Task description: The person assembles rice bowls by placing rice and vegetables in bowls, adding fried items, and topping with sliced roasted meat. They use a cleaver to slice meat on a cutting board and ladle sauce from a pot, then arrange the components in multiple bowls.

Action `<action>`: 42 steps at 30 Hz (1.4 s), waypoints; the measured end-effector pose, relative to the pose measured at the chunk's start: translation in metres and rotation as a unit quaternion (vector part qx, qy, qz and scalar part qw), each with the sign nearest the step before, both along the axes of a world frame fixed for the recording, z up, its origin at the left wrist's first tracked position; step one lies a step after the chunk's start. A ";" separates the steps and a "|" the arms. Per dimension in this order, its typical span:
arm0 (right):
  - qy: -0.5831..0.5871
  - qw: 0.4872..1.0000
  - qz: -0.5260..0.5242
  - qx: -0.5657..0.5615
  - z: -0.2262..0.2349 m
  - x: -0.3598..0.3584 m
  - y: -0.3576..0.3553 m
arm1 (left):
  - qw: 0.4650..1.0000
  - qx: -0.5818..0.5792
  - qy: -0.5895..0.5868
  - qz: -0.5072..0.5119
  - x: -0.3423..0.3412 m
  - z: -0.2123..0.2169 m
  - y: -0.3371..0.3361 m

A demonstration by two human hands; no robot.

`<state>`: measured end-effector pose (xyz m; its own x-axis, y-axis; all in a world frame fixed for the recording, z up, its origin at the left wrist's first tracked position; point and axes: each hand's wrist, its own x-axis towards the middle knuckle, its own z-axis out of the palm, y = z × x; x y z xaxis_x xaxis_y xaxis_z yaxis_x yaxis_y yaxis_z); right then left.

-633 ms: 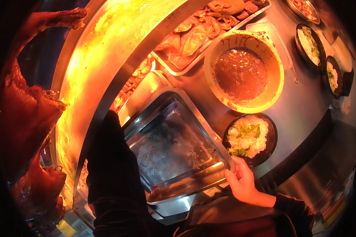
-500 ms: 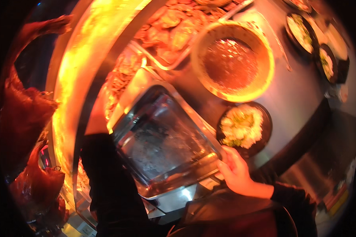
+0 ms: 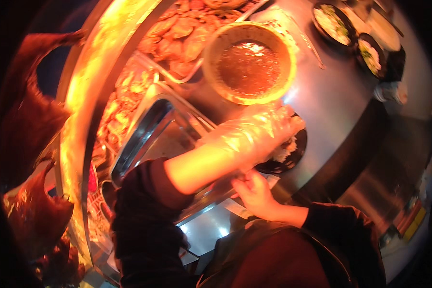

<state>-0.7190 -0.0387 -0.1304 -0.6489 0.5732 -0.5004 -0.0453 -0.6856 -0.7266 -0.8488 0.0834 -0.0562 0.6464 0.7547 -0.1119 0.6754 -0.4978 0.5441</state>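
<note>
My left hand (image 3: 273, 126), in a clear plastic glove, reaches across the metal tray (image 3: 151, 126) and over a black bowl (image 3: 296, 156) of white rice (image 3: 284, 151). Its fingers curl down at the bowl's far side; whatever they hold is hidden. My right hand (image 3: 258, 196), ungloved, is closed with thumb and fingertips at the tray's near right corner. The left forearm covers much of the tray. Just beyond the left hand stands a large round pot (image 3: 295, 72) of brown liquid.
Cut meat fills trays (image 3: 182, 33) at the back, beside a brightly lit curved panel (image 3: 81, 101). Roasted birds (image 3: 33, 115) hang at the far left. More rice bowls (image 3: 333, 24) and a small jar (image 3: 391, 92) sit to the right.
My left hand has come out from the tray's left side and swung right over the rice bowl. The tray looks lower and flatter. The view has shifted, with things appearing further left.
</note>
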 end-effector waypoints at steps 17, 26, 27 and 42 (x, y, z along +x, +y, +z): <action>-0.041 0.999 -0.003 0.001 0.011 -0.007 -0.010 | 0.812 -0.045 0.142 0.564 -0.264 -0.023 -0.054; -0.051 0.998 -0.002 0.030 0.002 -0.018 -0.001 | 0.807 -0.163 0.344 0.452 -0.295 -0.051 -0.006; -0.054 0.998 0.001 0.024 0.003 -0.018 -0.001 | 0.799 -0.155 0.358 0.458 -0.295 -0.051 -0.007; -0.031 0.977 0.096 0.185 -0.014 0.009 0.013 | 0.569 -0.071 -0.505 0.646 -0.185 0.000 -0.135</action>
<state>-0.7098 -0.0254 -0.1448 -0.7378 0.5929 -0.3226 0.1098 -0.3662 -0.9240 -1.0340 -0.0519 -0.0558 -0.6476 0.7028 -0.2944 -0.2642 0.1553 0.9519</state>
